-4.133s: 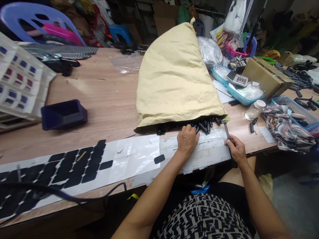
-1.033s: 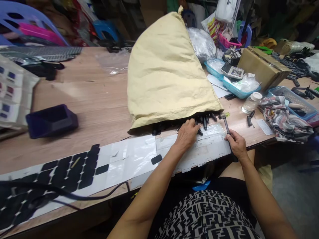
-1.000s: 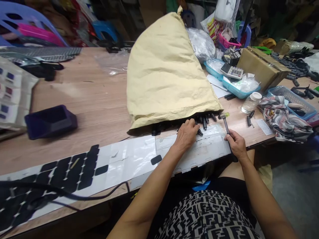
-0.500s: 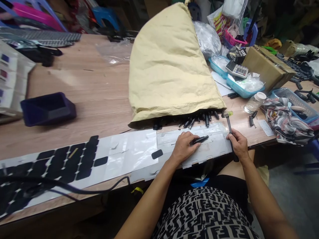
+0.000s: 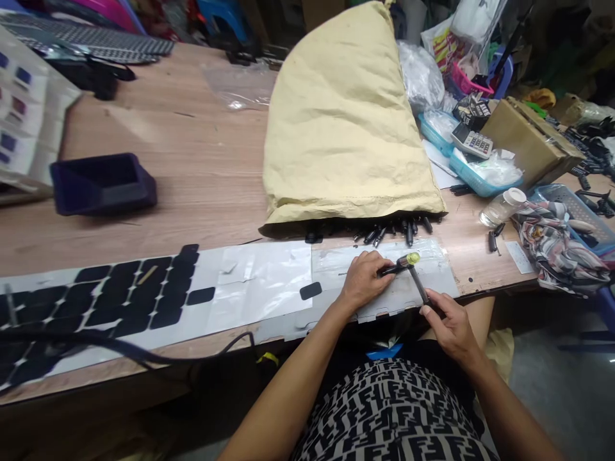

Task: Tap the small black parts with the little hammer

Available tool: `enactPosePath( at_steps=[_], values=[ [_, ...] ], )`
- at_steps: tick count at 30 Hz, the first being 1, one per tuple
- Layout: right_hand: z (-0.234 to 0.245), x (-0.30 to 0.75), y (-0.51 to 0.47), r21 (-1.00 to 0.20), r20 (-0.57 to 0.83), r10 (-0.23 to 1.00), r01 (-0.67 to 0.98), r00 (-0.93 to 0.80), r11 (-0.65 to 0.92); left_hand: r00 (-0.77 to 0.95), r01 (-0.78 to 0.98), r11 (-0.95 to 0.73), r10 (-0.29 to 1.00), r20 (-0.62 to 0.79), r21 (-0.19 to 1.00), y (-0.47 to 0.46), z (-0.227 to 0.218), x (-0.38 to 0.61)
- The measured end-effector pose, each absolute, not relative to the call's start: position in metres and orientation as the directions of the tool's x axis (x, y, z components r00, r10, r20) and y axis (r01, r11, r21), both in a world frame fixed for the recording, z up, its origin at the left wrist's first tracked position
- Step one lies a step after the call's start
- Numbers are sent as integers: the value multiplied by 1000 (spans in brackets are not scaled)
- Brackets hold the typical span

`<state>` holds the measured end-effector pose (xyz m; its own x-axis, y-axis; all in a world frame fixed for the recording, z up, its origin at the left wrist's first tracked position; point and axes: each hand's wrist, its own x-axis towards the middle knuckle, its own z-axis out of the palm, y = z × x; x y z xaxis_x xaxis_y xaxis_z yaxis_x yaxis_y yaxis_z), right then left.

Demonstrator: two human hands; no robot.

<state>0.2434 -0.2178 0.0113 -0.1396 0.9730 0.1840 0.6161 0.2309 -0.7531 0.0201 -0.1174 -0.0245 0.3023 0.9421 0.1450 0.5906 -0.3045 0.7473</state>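
Observation:
My left hand (image 5: 364,276) is closed around a slim black cylindrical piece (image 5: 387,269) and rests on the grey-white board (image 5: 336,308) at the table's front edge. With my right hand (image 5: 449,323) I grip the dark handle of a small hammer (image 5: 419,285). Its head, with a yellowish-green face, is over the far end of the black piece; whether they touch I cannot tell. Just beyond my hands, several black cylindrical parts (image 5: 378,235) poke out from under a large pale-yellow sack (image 5: 350,128).
Black rounded patches (image 5: 166,288) lie on white sheeting to the left, with a black cable (image 5: 192,360) across it. A dark purple bin (image 5: 103,186) stands farther back. On the right are a clear jar (image 5: 502,208), a crumpled cloth (image 5: 542,246) and blue baskets (image 5: 485,176).
My right hand has brought the hammer left and down, so its head is now over the black piece. My left hand stays on that piece. The view has shifted slightly.

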Motion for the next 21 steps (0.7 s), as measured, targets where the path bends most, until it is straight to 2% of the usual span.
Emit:
enactPosePath(
  at_steps=[6,10,15,18,21],
  values=[
    [7,241,-216,-737,212,970,633,-120,239,298,598,-297,945,137,745,-117,-22,21],
    [13,233,-217,-723,258,949,615,-181,313,302,611,-298,944,133,733,-117,-20,20],
    [11,232,-217,-715,209,953,630,-222,303,299,597,-297,944,137,745,-117,-21,21],
    [9,244,-208,-738,203,968,626,-150,252,305,596,-303,942,139,744,-113,-23,21],
    [5,262,-188,-746,229,973,645,15,166,310,591,-316,938,153,743,-115,-21,20]
  ],
)
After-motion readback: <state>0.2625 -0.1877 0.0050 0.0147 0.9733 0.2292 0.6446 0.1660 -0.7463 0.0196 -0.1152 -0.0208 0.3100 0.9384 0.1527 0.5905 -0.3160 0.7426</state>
